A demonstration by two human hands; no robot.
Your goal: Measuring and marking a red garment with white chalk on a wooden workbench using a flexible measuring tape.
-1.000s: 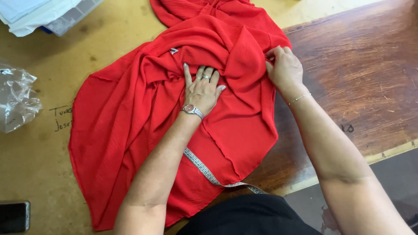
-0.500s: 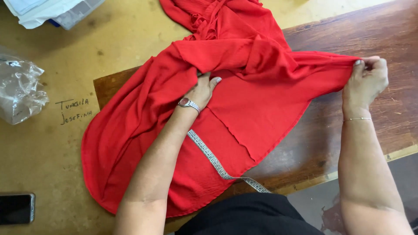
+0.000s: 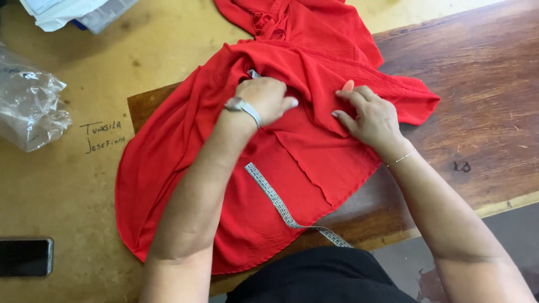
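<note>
Pressing down on the red garment [image 3: 224,185], which lies spread over the worktop [image 3: 477,112], the left hand [image 3: 264,100] has its fingers curled into a fold. Just right of it, the right hand [image 3: 368,115] lies flat, fingers together. A tape measure [image 3: 275,199] crosses the garment's near edge.

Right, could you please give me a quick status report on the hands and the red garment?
Left hand fisted in red garment, grip shut. Right hand flat, fingers pressing a fold. Measuring tape lies across the lower cloth.
</note>
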